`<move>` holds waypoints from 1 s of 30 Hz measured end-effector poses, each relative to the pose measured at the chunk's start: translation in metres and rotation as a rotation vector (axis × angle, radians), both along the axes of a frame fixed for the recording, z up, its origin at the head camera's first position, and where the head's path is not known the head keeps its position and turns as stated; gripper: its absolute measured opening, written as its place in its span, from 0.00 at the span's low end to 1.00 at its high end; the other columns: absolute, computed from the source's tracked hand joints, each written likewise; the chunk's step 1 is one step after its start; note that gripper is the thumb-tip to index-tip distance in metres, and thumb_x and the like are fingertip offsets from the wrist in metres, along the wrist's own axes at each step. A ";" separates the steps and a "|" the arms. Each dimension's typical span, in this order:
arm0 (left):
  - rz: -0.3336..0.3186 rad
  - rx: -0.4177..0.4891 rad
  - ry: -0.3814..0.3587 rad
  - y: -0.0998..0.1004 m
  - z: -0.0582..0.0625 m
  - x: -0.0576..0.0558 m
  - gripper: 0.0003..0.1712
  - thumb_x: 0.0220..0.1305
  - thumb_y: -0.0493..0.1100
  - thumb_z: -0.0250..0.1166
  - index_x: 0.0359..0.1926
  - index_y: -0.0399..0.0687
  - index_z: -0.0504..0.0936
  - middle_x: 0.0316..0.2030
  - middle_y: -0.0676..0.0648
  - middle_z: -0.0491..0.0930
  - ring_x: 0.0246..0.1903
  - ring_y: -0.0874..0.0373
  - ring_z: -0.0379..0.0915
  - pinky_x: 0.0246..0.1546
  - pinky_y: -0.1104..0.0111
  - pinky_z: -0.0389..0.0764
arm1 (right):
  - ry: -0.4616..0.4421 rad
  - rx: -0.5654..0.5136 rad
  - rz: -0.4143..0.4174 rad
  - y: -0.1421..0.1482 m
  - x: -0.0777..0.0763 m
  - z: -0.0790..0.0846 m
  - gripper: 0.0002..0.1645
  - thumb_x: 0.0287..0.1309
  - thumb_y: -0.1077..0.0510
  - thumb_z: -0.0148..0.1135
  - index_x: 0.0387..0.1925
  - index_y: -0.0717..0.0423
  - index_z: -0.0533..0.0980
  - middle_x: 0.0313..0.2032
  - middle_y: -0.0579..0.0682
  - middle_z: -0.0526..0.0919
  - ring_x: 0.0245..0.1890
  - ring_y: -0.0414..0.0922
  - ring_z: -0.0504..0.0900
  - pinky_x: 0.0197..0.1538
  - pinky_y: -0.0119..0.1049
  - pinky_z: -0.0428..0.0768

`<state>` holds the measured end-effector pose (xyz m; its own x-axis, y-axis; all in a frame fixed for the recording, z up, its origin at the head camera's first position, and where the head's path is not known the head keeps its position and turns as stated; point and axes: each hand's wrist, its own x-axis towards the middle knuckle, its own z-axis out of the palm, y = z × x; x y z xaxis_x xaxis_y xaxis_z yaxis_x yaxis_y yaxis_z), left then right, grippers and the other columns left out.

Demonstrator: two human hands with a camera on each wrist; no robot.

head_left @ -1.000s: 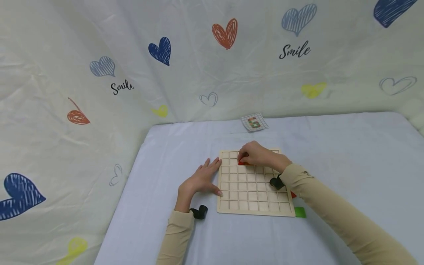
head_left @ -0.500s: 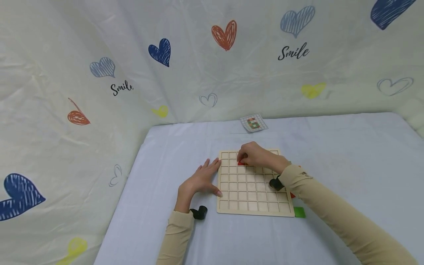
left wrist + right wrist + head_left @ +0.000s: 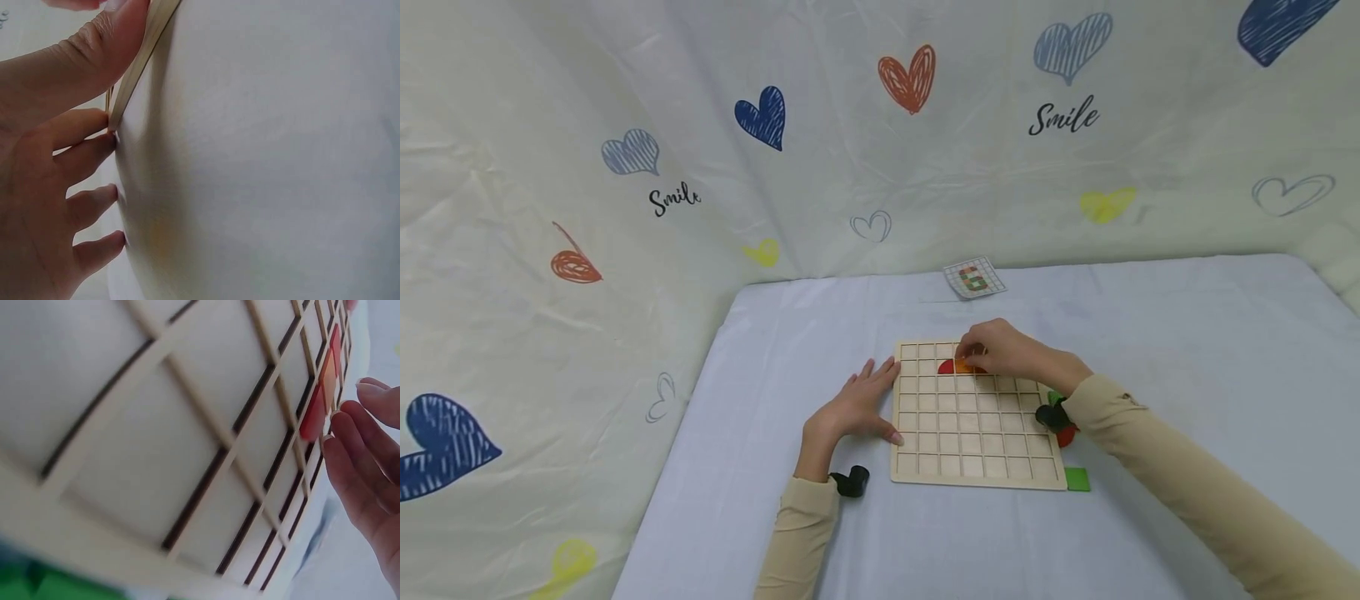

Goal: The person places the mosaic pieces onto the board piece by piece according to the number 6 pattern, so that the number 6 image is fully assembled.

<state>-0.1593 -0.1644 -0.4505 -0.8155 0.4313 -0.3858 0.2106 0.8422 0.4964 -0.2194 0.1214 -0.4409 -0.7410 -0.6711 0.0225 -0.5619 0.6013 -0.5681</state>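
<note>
Board (image 3: pixel 970 425): lying flat on the white tablecloth (image 3: pixel 1187 358), pale and gridded.
Set in the board: toward 12 o'clock, side by side from left to right, a red tile (image 3: pixel 945 367), an orange tile (image 3: pixel 962 367) and a second red tile (image 3: pixel 314 419).
Right hand (image 3: pixel 1000 346): over those tiles, thumb and fingertips apart; cannot tell whether touching.
Left hand (image 3: pixel 853 408): at the board's 9 o'clock edge, fingers straight and spread, thumb touching the rim; well apart from the right hand.
Beside the board: at 4 o'clock, a green square (image 3: pixel 1078 479); at 3 o'clock, a red piece (image 3: pixel 1065 436), partly behind the black wrist camera (image 3: pixel 1051 417).
Card (image 3: pixel 974 277): beyond the board at 12 o'clock, printed with a green, orange and red figure.
Curtain (image 3: pixel 835 50): farther out at 12 o'clock, patterned with hearts and "Smile".
</note>
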 end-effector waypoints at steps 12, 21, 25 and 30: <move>0.010 -0.010 0.010 0.000 0.001 0.002 0.71 0.46 0.51 0.85 0.83 0.50 0.49 0.83 0.51 0.43 0.83 0.45 0.29 0.82 0.49 0.39 | -0.057 0.016 -0.096 0.041 0.013 0.007 0.09 0.64 0.66 0.66 0.45 0.60 0.87 0.42 0.50 0.88 0.40 0.45 0.81 0.45 0.41 0.83; 0.019 0.005 0.000 0.001 0.002 0.003 0.71 0.46 0.50 0.85 0.83 0.50 0.49 0.83 0.51 0.43 0.83 0.46 0.29 0.82 0.50 0.39 | -0.060 0.020 -0.154 0.067 0.022 0.007 0.11 0.63 0.65 0.68 0.46 0.61 0.85 0.41 0.50 0.88 0.39 0.44 0.81 0.42 0.39 0.84; 0.015 0.003 0.001 0.002 0.002 0.003 0.71 0.46 0.50 0.85 0.83 0.51 0.49 0.83 0.51 0.43 0.83 0.46 0.29 0.82 0.50 0.39 | -0.054 0.031 -0.175 0.078 0.025 0.004 0.11 0.62 0.66 0.69 0.46 0.62 0.86 0.40 0.50 0.88 0.38 0.43 0.81 0.41 0.38 0.84; 0.012 0.002 0.001 0.002 0.001 0.003 0.71 0.46 0.50 0.85 0.83 0.50 0.49 0.83 0.51 0.43 0.83 0.46 0.29 0.82 0.50 0.39 | -0.055 0.063 -0.207 0.090 0.028 0.003 0.12 0.61 0.66 0.68 0.47 0.65 0.85 0.39 0.50 0.88 0.37 0.43 0.81 0.39 0.36 0.83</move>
<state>-0.1567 -0.1620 -0.4492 -0.8211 0.4220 -0.3842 0.2010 0.8439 0.4974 -0.1916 0.2116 -0.4382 -0.8622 -0.5032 -0.0593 -0.3917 0.7361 -0.5520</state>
